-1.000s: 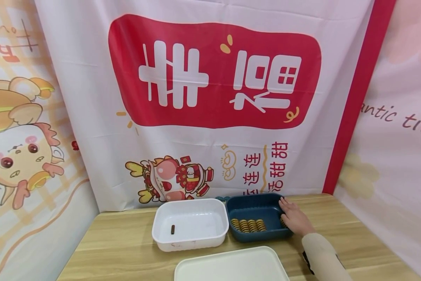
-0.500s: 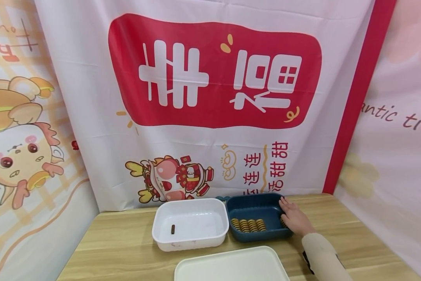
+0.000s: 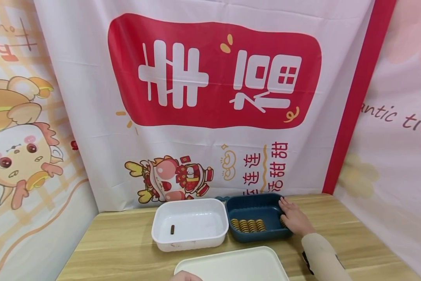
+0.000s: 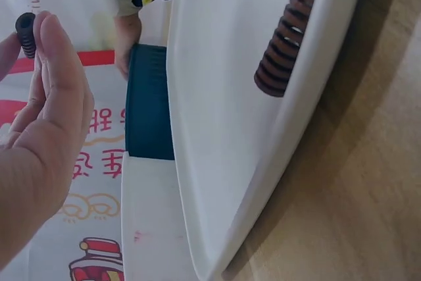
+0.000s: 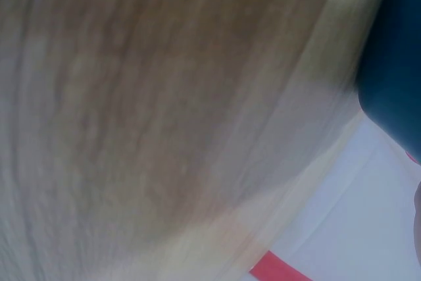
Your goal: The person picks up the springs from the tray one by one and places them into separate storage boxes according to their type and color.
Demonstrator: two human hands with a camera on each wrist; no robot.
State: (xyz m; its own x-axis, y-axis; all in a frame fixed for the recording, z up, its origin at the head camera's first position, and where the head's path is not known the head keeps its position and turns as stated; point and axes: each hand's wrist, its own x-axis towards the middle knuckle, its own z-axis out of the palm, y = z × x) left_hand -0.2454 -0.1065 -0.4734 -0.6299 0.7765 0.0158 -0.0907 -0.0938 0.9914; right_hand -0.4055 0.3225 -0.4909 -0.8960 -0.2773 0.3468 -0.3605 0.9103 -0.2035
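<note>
My left hand [image 4: 56, 110] pinches a small dark, hollow, spiral-ridged chocolate wafer roll [image 4: 25, 34] between thumb and forefinger, raised above the tray. In the head view only the top of this hand shows, at the tray's near left part. Another brown spiral wafer roll [image 4: 287, 44] lies on the off-white tray [image 4: 217, 97]. My right hand [image 3: 296, 219] rests on the right end of the dark blue container [image 3: 257, 236], its fingers straight along the rim. Inside that container are rows of round sandwich biscuits [image 3: 248, 225]; more at the right end are partly hidden by the hand.
Left of the blue container stands a white container [image 3: 190, 245] with one short brown roll [image 3: 173, 229] in it. Both stand on a wooden table [image 3: 105, 242], behind the tray. A printed cloth [image 3: 214, 136] hangs along the table's back edge.
My left hand has come into the head view at the bottom, over the tray's left part. The right hand and both containers have stayed in place.
</note>
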